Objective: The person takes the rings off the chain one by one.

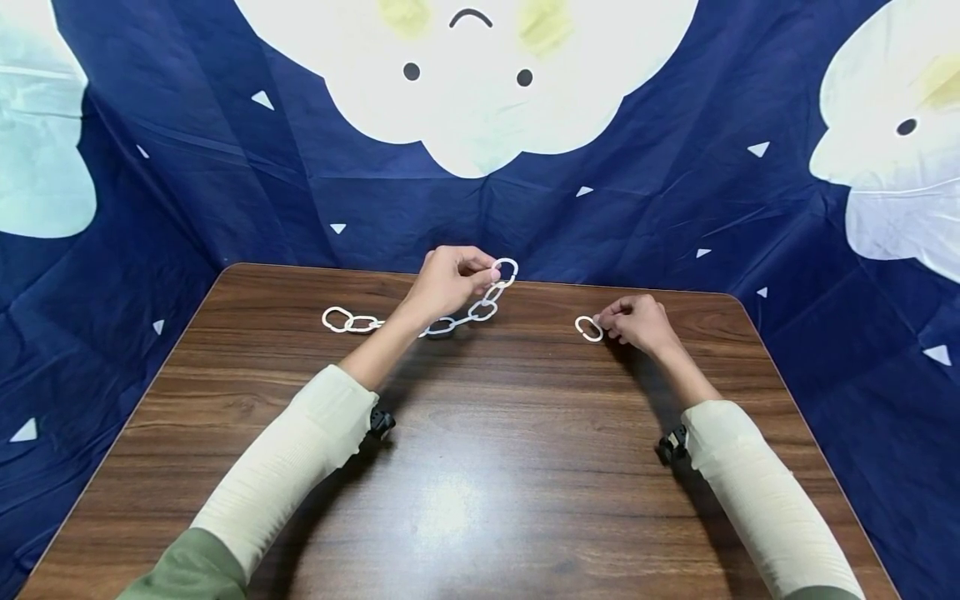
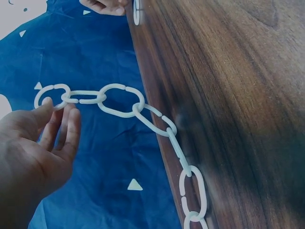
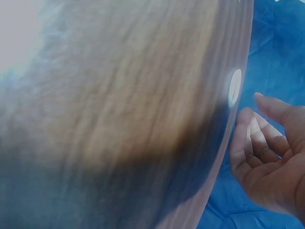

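A chain of white plastic links [image 1: 483, 310] hangs at one end from my left hand [image 1: 450, 279], which pinches the end link [image 1: 506, 270] between thumb and fingers. In the left wrist view the lifted links [image 2: 121, 100] curve down to the table. The far end of the chain [image 1: 337, 319] lies on the wood, and part of it is hidden behind my left forearm. To the right, a loose white link [image 1: 588, 329] with a small gap in its ring lies on the table. My right hand [image 1: 637, 323] is beside it, fingertips right at its edge, thumb apart from the fingers.
The brown wooden table [image 1: 480, 400] ends just behind both hands. A blue cloth [image 1: 480, 212] with white clouds and triangles hangs behind and at both sides. Dark wrist cameras [image 1: 381, 423] sit at both cuffs.
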`<state>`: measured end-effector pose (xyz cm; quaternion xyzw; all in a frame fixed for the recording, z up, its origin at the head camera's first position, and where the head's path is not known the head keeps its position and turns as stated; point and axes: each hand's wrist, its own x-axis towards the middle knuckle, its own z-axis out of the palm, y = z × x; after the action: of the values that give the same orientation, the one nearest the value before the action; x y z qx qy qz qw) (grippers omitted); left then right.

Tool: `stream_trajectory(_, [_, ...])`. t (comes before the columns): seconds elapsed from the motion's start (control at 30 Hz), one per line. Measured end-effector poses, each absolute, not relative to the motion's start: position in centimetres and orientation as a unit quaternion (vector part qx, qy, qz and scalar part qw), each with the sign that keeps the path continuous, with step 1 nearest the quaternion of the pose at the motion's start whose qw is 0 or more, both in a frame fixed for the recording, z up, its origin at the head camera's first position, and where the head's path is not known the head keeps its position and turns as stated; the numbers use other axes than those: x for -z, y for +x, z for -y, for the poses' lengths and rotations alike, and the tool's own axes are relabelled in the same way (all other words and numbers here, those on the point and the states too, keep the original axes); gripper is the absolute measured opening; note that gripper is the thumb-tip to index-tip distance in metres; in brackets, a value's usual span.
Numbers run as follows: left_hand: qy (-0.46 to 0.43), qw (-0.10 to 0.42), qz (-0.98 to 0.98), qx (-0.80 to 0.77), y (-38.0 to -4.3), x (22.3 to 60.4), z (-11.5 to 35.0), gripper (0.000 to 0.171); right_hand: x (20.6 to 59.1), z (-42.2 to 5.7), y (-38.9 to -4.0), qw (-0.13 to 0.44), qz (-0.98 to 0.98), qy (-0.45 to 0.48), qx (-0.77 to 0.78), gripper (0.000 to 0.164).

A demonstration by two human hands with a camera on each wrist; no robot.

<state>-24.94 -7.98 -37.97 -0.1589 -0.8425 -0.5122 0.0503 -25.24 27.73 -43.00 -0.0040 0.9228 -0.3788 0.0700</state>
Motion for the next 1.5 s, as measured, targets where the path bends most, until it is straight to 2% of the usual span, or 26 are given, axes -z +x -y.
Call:
stream_trajectory(0.5, [-0.156, 0.046, 0.826, 0.539, -25.0, 38.4, 7.8, 0.015, 42.5, -25.7, -25.6, 0.056, -0.912, -0.030, 0.405, 0.024])
stream_trajectory(1.0, [-0.138, 0.033, 0.840, 0.524, -24.9, 38.1, 7.7, 0.017, 40.4, -22.4, -26.1, 0.042, -0.905, -0.060, 0.420, 0.020])
stream_trajectory(1.5, [-0.137, 0.036, 0.849, 0.508, -24.9, 38.4, 8.1, 0.013, 37.8, -19.4, -26.8, 0.023, -0.883, -0.151, 0.445, 0.019])
